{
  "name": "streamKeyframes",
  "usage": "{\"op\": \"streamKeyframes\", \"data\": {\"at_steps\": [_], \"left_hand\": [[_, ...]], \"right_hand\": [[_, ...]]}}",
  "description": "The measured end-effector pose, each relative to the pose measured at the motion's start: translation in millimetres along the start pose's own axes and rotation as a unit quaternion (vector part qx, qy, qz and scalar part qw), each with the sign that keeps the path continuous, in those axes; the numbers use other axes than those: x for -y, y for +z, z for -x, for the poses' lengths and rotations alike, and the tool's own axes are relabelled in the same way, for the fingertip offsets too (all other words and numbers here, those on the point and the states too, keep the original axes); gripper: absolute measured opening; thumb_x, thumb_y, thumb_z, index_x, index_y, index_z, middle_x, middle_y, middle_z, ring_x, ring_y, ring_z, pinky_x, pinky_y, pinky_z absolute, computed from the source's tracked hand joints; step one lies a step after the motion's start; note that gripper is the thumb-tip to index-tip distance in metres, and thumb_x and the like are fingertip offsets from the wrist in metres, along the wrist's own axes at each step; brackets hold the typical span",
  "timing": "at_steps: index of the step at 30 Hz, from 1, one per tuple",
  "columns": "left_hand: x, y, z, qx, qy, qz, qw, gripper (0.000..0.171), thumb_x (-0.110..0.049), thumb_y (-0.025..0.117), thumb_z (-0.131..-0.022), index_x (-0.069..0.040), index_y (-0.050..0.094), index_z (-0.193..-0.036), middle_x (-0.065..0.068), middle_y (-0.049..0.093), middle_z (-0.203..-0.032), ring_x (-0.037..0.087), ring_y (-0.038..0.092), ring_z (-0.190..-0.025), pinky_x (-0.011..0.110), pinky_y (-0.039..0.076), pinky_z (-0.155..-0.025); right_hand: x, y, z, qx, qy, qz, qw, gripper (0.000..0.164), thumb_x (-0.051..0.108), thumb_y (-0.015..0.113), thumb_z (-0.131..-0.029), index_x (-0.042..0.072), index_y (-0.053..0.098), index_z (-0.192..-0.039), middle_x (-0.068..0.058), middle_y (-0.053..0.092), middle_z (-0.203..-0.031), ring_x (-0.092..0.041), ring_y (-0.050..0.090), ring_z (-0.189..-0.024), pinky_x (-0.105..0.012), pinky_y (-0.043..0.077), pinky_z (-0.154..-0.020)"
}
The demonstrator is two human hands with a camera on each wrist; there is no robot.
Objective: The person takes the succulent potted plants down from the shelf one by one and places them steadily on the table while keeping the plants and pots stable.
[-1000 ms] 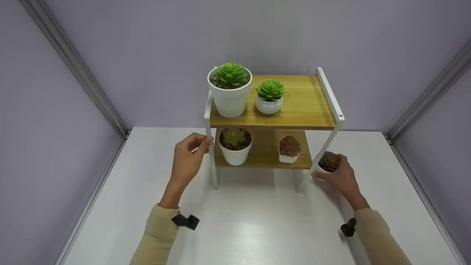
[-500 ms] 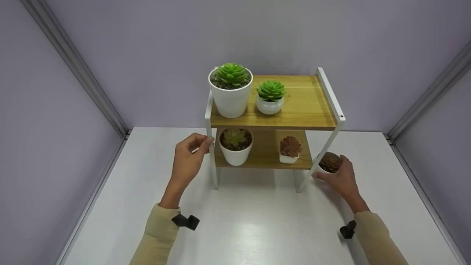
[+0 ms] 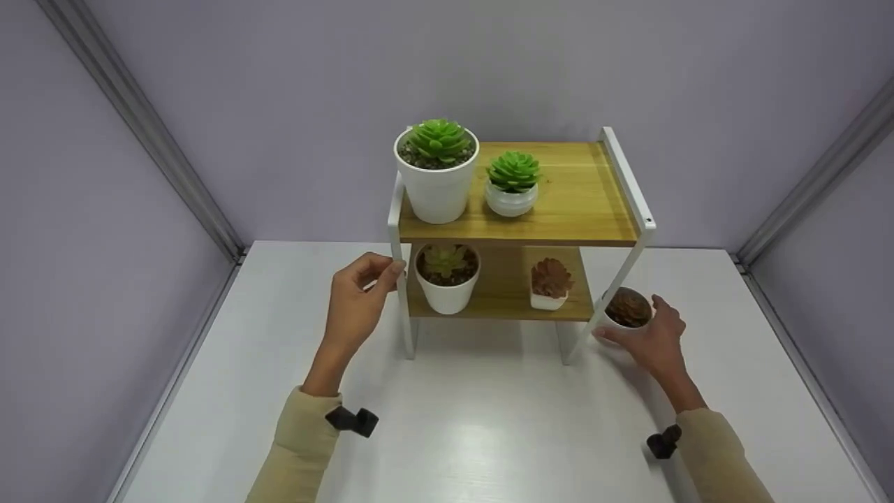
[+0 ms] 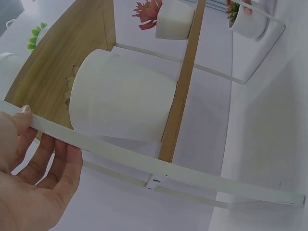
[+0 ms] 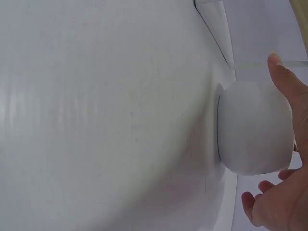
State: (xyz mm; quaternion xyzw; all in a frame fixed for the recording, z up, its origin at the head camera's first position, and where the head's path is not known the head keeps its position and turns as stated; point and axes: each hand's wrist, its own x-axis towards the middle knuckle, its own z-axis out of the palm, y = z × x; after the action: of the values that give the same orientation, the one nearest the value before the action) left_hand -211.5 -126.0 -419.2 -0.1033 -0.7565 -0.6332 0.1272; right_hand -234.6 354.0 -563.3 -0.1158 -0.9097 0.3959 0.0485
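A two-tier shelf [image 3: 583, 199] with wooden boards and white metal sides stands on the table. My left hand [image 3: 356, 300] pinches its left upright [image 4: 110, 150], thumb on the near side and fingers behind. Beside the shelf's right leg, a white pot with a brown succulent [image 3: 628, 307] stands upright on the table. Around this pot my right hand [image 3: 655, 344] lies spread, the thumb along its side. In the right wrist view the fingers [image 5: 249, 204] are loosely bent, apart from the round white pot [image 5: 255, 127].
Up on the top board are a large potted green succulent [image 3: 438, 181] and a small one [image 3: 512, 199]. The lower board carries a white potted succulent [image 3: 448, 290] at left and a reddish one [image 3: 550, 283] at right. Pale walls [image 3: 524, 70] enclose the white table [image 3: 454, 433].
My right fingers have loosened from the brown succulent's pot and moved right, away from its rim. The left hand and the shelf stay in place.
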Motion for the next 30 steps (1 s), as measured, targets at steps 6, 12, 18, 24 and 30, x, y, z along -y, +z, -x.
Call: {"op": "streamKeyframes", "data": {"at_steps": [6,12,18,24,30], "left_hand": [[-1.0,-0.2,0.2,-0.005,-0.003,-0.007,1.0,0.021,-0.022,0.071,-0.103,-0.002,0.075,-0.104,0.017,0.073,-0.105,0.024,0.074,-0.11,0.035,0.065,-0.093],[-0.8,0.5,0.6,-0.003,-0.003,-0.009,1.0,0.022,-0.023,0.07,-0.103,-0.001,0.074,-0.105,0.019,0.073,-0.107,0.027,0.074,-0.111,0.029,0.064,-0.091],[-0.8,0.5,0.7,-0.008,-0.003,-0.011,0.9999,0.018,-0.023,0.071,-0.103,-0.005,0.075,-0.103,0.013,0.073,-0.103,0.023,0.074,-0.108,0.029,0.064,-0.09],[-0.9,0.4,1.5,-0.009,0.001,-0.012,0.9999,0.015,-0.023,0.07,-0.103,-0.009,0.075,-0.101,0.013,0.073,-0.102,0.023,0.074,-0.107,0.037,0.065,-0.092],[-1.3,0.4,0.9,-0.007,0.001,-0.012,0.9999,0.019,-0.022,0.071,-0.103,-0.003,0.075,-0.103,0.018,0.074,-0.105,0.025,0.074,-0.109,0.038,0.064,-0.093]], "right_hand": [[3.0,-3.7,8.5,-0.011,0.015,-0.003,1.0,0.14,0.058,0.093,-0.072,-0.003,0.01,-0.166,-0.035,0.02,-0.167,-0.052,0.022,-0.151,-0.074,0.032,-0.12],[5.0,-11.8,16.9,-0.005,0.015,0.004,1.0,0.137,0.058,0.091,-0.076,-0.002,0.007,-0.167,-0.035,0.018,-0.167,-0.052,0.022,-0.15,-0.074,0.033,-0.119],[12.3,-23.9,27.6,-0.002,0.002,-0.003,1.0,0.132,0.056,0.089,-0.08,0.0,0.007,-0.167,-0.033,0.016,-0.169,-0.052,0.019,-0.154,-0.076,0.031,-0.119],[21.4,-38.6,40.2,-0.014,-0.023,-0.03,0.999,0.128,0.047,0.09,-0.082,0.0,0.007,-0.167,-0.033,0.02,-0.167,-0.052,0.026,-0.153,-0.071,0.034,-0.12],[32.6,-56.3,58.0,-0.027,-0.044,-0.049,0.997,0.123,0.04,0.09,-0.085,0.002,0.006,-0.167,-0.029,0.037,-0.162,-0.046,0.041,-0.147,-0.041,0.046,-0.113]]}}
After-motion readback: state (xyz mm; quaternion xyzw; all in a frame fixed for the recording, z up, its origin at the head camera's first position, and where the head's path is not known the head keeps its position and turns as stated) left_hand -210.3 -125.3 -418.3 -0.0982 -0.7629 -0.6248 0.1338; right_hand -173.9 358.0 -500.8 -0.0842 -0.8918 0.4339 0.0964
